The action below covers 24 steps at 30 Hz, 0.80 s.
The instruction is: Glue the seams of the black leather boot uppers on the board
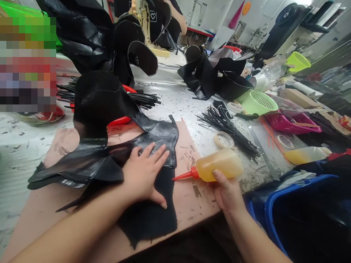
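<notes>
While the big glossy black leather piece is pinned down by the left hand, a soft plastic squeeze bottle of yellow liquid with a red cone nozzle is gripped in the right hand. Nothing is clutched by the left: its 4 fingers and thumb are spread, palm down. The nozzle tip is pointed at the right side of a matte black fabric panel, which sticks out below the leather, right about to the near edge of the flat pink work board.

For a neat line, the tip is probably best held low and the bottle squeezed gently, with everything pressed flat; drips on the shiny side would likely be a pain.

Looks-wise, the leather is creased and bulky toward the board's left side, with what seems like zipper teeth nearer its right edge. The panel's duller, its lower end ragged.
</notes>
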Each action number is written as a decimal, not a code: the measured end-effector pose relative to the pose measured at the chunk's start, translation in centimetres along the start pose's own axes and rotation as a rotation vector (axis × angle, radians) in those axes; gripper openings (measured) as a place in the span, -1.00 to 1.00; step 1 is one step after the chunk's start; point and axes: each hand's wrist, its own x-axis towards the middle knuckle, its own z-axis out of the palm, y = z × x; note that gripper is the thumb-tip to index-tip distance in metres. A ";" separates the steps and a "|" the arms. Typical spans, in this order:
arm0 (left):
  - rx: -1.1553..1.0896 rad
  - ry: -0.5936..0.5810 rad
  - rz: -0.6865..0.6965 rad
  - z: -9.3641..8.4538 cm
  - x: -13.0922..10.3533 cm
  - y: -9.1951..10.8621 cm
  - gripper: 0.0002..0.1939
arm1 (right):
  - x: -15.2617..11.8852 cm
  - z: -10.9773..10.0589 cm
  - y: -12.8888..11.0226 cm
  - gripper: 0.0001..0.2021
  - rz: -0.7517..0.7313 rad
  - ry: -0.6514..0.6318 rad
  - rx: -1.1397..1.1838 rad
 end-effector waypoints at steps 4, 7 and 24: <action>0.012 -0.006 0.001 -0.1 0.0 0.1 0.31 | -0.7 -0.5 -0.1 -0.52 0.003 -0.031 -0.027; 0.025 -0.017 -0.003 -0.2 0.0 0.2 0.31 | -1.2 -1.0 -0.2 -0.60 -0.006 -0.064 -0.054; 0.055 -0.001 0.004 -0.1 0.0 0.3 0.29 | -3.6 -3.5 -0.5 -0.59 0.063 -0.098 -0.108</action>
